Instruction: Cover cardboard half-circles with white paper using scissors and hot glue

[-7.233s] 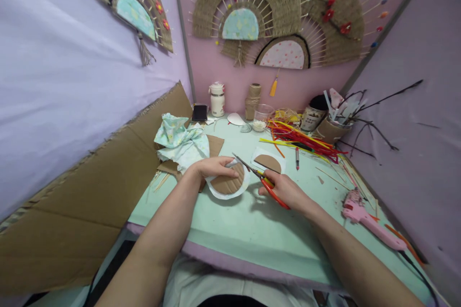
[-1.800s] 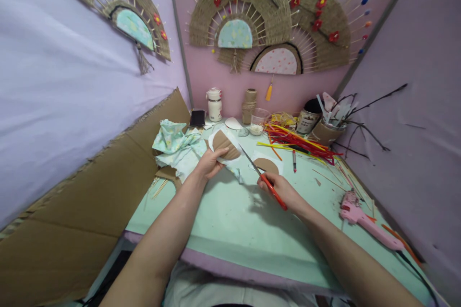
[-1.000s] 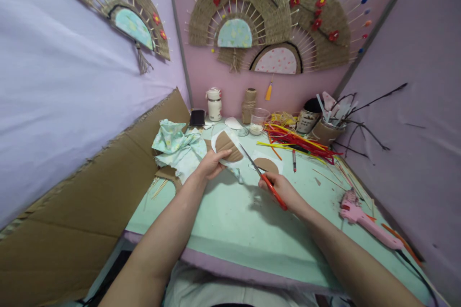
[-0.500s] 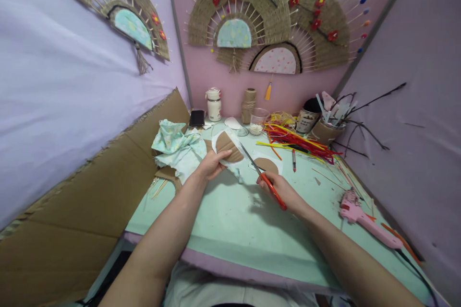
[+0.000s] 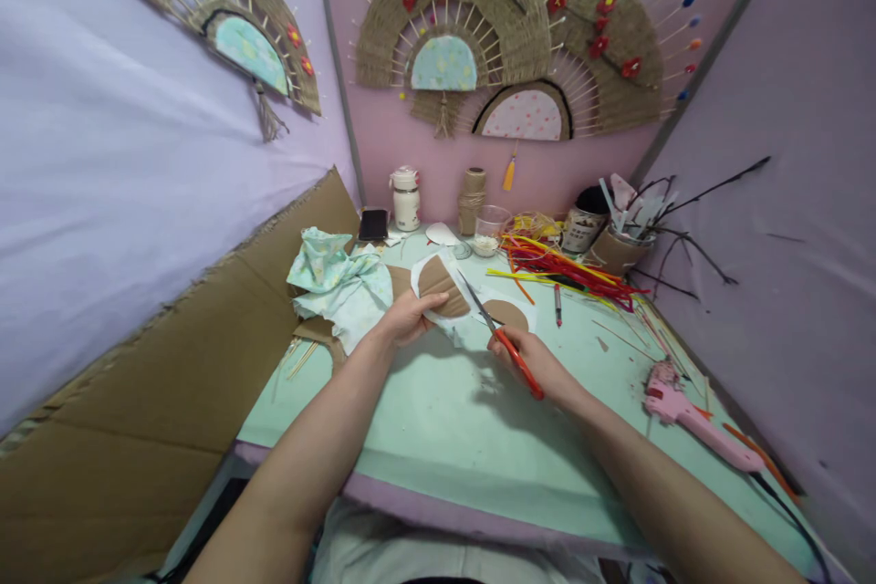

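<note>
My left hand (image 5: pixel 409 318) pinches a half-round cardboard piece (image 5: pixel 438 283) backed by a pale fabric margin, thumb on top. In my right hand (image 5: pixel 526 354) are red-handled scissors (image 5: pixel 518 363), their blades pointing up and left along the right edge of the held piece. Whether the blades touch the fabric, I cannot tell. Behind the scissors a second brown cardboard half-round (image 5: pixel 510 314) lies on white material on the table. Crumpled green floral fabric (image 5: pixel 342 269) is heaped left of my left hand.
A pink glue gun (image 5: pixel 698 420) lies at the right. Red and yellow pipe cleaners (image 5: pixel 581 269) spread toward the back, near a clear cup (image 5: pixel 490 233), a twine spool (image 5: pixel 472 201) and a white bottle (image 5: pixel 406 199). A tall cardboard sheet (image 5: pixel 171 365) borders the left; twigs (image 5: pixel 712 192) jut out at right.
My left hand has turned the cardboard piece slightly and shifted it a little to the right, toward the scissors. The right hand and scissors have stayed nearly in place.
</note>
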